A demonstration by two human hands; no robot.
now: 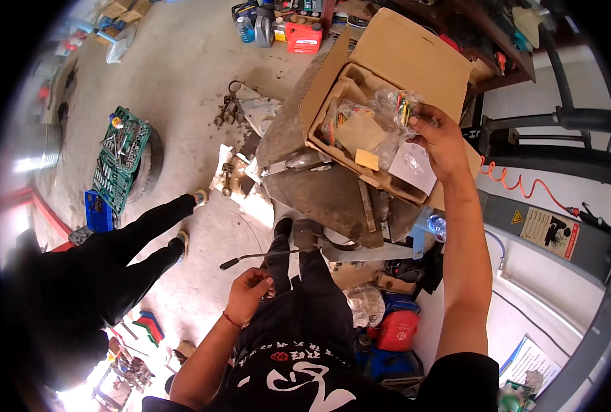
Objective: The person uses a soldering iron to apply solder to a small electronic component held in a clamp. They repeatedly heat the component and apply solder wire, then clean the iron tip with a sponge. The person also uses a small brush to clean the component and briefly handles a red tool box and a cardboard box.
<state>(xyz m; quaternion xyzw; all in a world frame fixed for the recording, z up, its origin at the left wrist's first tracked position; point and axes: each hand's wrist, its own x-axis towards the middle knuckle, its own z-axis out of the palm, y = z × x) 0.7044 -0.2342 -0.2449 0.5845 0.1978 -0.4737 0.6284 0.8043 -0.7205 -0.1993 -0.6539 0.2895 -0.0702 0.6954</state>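
Note:
My right hand point(440, 143) reaches over an open cardboard box point(315, 123) and pinches a clear plastic bag point(392, 108). Thin red, yellow, green and black pieces show through the plastic. Under the bag, the box holds more plastic bags, a tan card point(360, 134), a small yellow packet point(367, 160) and a white paper sheet point(413, 167). Lower left, in front of my thigh, my left hand point(249, 294) is closed, thumb against fingers. A thin wire point(256, 237) appears to rise from its fingertips. Close above this hand lies a rod with a black grip point(230, 263).
The box rests on a dark, worn machine top point(333, 196). Another person in dark trousers point(147, 233) stands at left, near a green socket set point(121, 158) lying on a tyre point(155, 165). A red jug point(304, 38) stands beyond; an orange coiled hose point(525, 189) hangs at right.

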